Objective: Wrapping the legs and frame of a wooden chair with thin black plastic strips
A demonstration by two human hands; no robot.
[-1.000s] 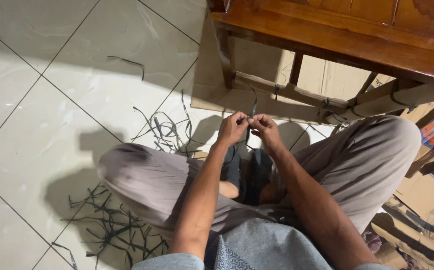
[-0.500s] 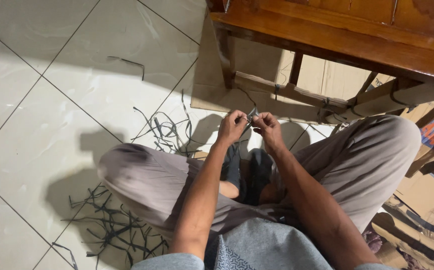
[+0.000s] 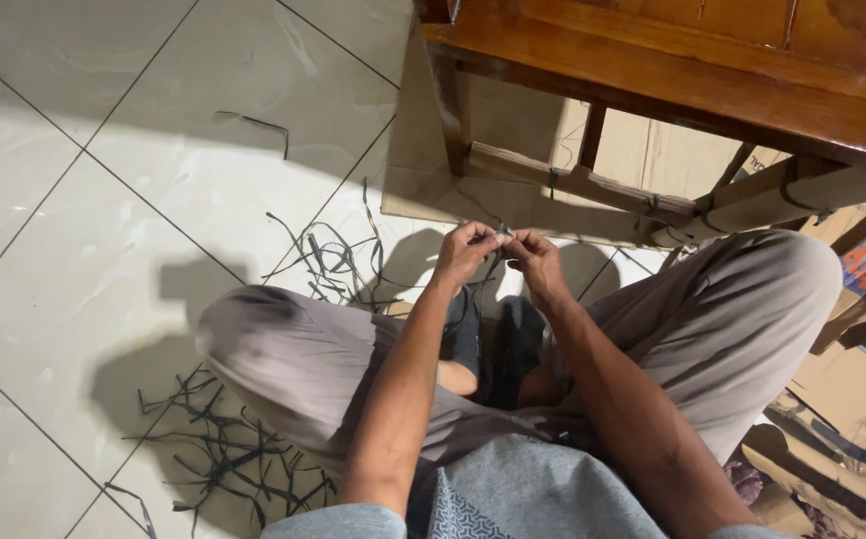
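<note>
I sit cross-legged on a white tiled floor, in grey trousers. My left hand (image 3: 465,250) and my right hand (image 3: 533,256) are raised together in front of my knees, fingertips almost touching. Between them they pinch a thin dark strip (image 3: 502,233), and its ends hang down toward my lap. Both hands are closed around this strip. What the strip attaches to below is hidden by my wrists.
Loose dark strips (image 3: 328,258) lie scattered on the tiles ahead of my left knee, and more strips (image 3: 218,454) beside my left thigh. A single strip (image 3: 253,122) lies farther off. A wooden bench (image 3: 712,70) stands ahead, flat cardboard (image 3: 513,140) under it, cardboard scraps (image 3: 852,329) at right.
Both hands have stayed together and shifted slightly upward, with small finger movements on the strip. Nothing else has moved.
</note>
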